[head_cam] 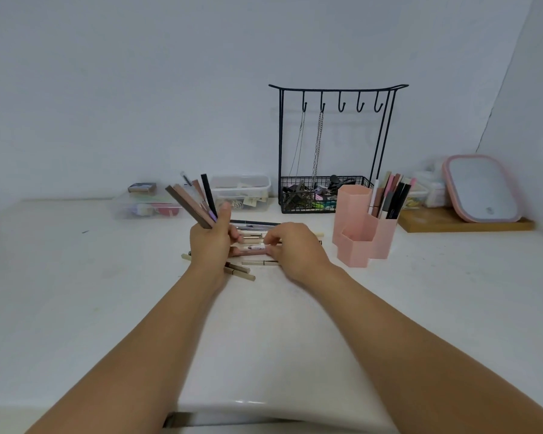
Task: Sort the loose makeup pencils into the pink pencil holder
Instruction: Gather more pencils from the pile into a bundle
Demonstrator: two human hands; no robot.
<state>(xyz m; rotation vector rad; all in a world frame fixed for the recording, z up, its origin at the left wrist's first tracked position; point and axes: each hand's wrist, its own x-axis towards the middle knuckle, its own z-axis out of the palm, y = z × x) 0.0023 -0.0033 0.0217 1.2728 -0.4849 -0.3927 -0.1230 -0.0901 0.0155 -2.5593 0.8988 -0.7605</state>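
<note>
A white table [107, 308] runs to a pale wall. The pink pencil holder [362, 227] already has several pencils in its right compartment. The left hand [209, 245] has its grip clenched around a bunch of pencils [192, 202]. The right hand [292, 245] pinches one from the loose pile [251, 238]. Roughly half seems left.

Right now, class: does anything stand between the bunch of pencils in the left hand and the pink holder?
Yes. The right hand lies between the pencil bunch gripped by the left hand and the pink holder, low over the loose pencils.
</note>
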